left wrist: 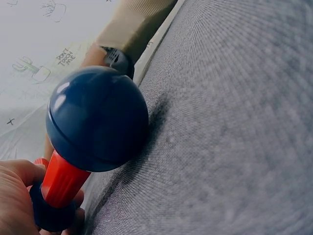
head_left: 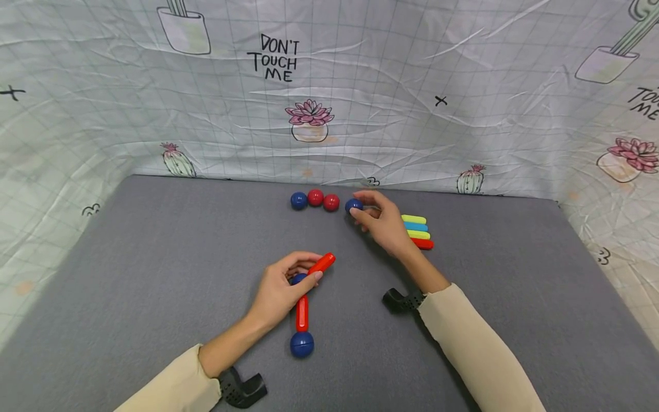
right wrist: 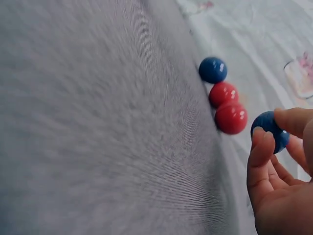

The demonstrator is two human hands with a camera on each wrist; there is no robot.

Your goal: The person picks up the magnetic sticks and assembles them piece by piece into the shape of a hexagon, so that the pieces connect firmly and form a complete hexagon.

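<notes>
Left hand (head_left: 280,289) clamped on a joint ball (head_left: 298,278) where two red rods (head_left: 302,312) meet; one rod runs toward the person to an end ball (head_left: 301,344) resting on the grey table (head_left: 154,257), the other angles up and right past the fingertips; further back, a row of three balls (head_left: 315,199), blue, red, red; just right of it, right hand (head_left: 383,223) pinches a blue ball (head_left: 353,205) between thumb and fingers; four stacked rods (head_left: 418,230) lie just right of that hand.

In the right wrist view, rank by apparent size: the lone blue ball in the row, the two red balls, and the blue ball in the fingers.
1. Glossy blue plastic ball held in the fingers, partly hidden, closest to the camera.
2. Nearer red plastic ball.
3. Farther red ball and far blue ball: alike; distance may explain all differences.
</notes>
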